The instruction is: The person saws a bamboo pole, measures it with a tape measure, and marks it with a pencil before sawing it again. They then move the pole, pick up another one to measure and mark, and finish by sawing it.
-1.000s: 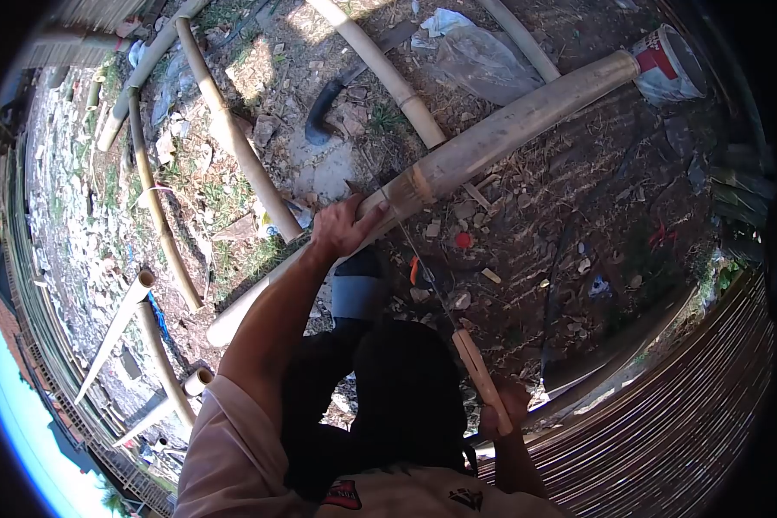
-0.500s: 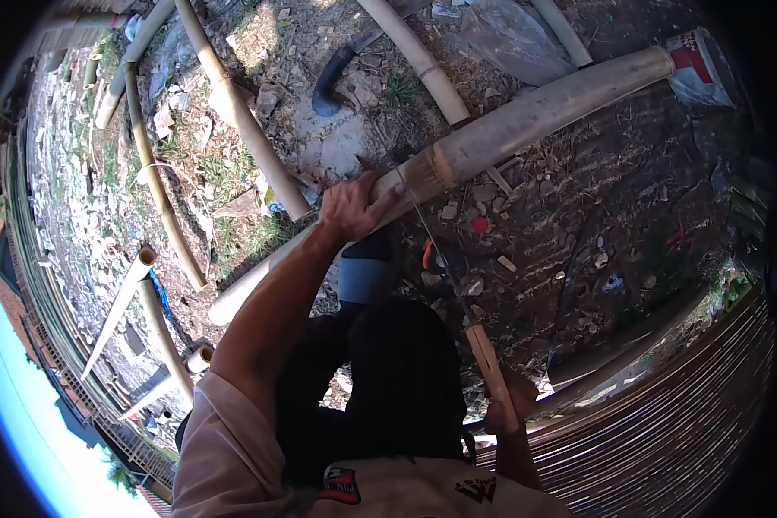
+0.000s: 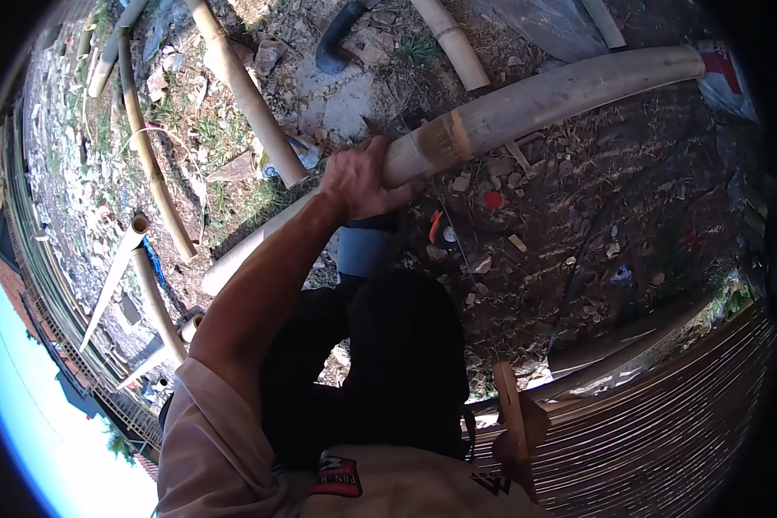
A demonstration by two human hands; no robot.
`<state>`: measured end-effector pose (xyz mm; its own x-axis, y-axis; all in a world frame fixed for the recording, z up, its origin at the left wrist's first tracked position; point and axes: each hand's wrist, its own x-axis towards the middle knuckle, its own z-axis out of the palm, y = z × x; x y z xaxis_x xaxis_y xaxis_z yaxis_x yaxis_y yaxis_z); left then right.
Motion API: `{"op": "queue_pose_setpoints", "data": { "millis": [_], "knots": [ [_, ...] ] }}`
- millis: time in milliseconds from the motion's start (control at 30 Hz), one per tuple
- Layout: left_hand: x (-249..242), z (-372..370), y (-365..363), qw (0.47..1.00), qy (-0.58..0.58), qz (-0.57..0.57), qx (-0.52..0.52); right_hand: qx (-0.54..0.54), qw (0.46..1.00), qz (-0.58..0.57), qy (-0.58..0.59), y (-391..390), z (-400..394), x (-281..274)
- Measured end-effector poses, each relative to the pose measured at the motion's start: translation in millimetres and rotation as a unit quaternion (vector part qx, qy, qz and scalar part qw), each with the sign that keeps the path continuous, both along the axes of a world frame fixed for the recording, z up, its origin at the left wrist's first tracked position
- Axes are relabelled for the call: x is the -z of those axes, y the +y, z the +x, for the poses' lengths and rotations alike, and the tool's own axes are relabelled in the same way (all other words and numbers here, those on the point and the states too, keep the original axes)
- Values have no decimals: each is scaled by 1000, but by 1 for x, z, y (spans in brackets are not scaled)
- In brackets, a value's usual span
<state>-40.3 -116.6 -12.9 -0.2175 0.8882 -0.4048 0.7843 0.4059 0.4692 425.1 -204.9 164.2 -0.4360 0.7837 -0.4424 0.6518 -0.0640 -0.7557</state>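
A thick bamboo pole [image 3: 570,97] runs diagonally in front of me, with a brown joint band near its middle. My left hand [image 3: 358,180] is closed over the pole just left of that band, thumb along the near side. Low on the right, my right hand [image 3: 533,425] grips the light wooden handle of a hand saw [image 3: 510,399]. The saw's thin blade reaches up from the handle toward the pole, its far end close to my left thumb and faint against the dark ground.
Other bamboo poles [image 3: 249,108] lie across the ground on the left and at the top. A white and red bucket [image 3: 723,78] is at the pole's far right end. A dark curved handle [image 3: 337,39] lies beyond the pole. Thin slats [image 3: 656,423] spread at lower right.
My right hand has drawn the saw back, down and to the right, away from the pole. My left hand still holds the pole; the view has shifted slightly.
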Motion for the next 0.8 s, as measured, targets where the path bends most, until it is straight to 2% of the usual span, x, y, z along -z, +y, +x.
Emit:
{"op": "queue_pose_setpoints", "data": {
  "millis": [67,100,133,200,267,300,333,367,400,467,500,533,567,600,633,700,767,800],
  "knots": [
    [-21,10,12,997,36,-68,4,-76,994,75,-10,17,-23,8],
    [-14,10,10,997,40,-61,-5,-4,977,175,119,35,-71,34],
    [-15,8,15,998,42,-55,-7,-7,950,246,191,57,-104,59],
    [-16,7,15,992,43,-117,1,-26,951,233,202,77,-129,65],
    [-12,5,14,993,43,-113,2,-47,970,183,154,83,-118,60],
    [-8,7,9,995,34,-95,8,-21,966,205,156,60,-84,61],
    [-3,5,8,997,30,-71,10,10,983,156,96,35,-51,46],
    [-6,6,9,997,31,-76,8,30,993,82,-83,-2,4,36],
    [-10,6,11,996,32,-79,4,0,998,40,-45,11,-6,8],
    [-17,12,13,995,28,-95,-21,21,988,94,124,33,-49,19],
    [-15,13,12,997,42,-66,-19,10,967,202,153,54,-95,40],
    [-9,7,18,997,46,-56,-19,-10,949,251,189,61,-116,76],
    [-18,5,23,995,39,-90,-16,-61,966,179,176,90,-155,71],
    [-23,6,18,991,30,-133,-10,-61,968,170,177,83,-150,67],
    [-18,6,16,991,40,-128,11,-43,971,164,170,83,-143,68],
    [-14,8,13,992,27,-124,11,-26,978,147,148,65,-108,46],
    [-11,10,9,995,40,-90,-8,-9,995,91,26,36,-47,7],
    [-14,7,11,995,42,-91,-9,-17,997,73,29,32,-37,-3]
  ]
}}
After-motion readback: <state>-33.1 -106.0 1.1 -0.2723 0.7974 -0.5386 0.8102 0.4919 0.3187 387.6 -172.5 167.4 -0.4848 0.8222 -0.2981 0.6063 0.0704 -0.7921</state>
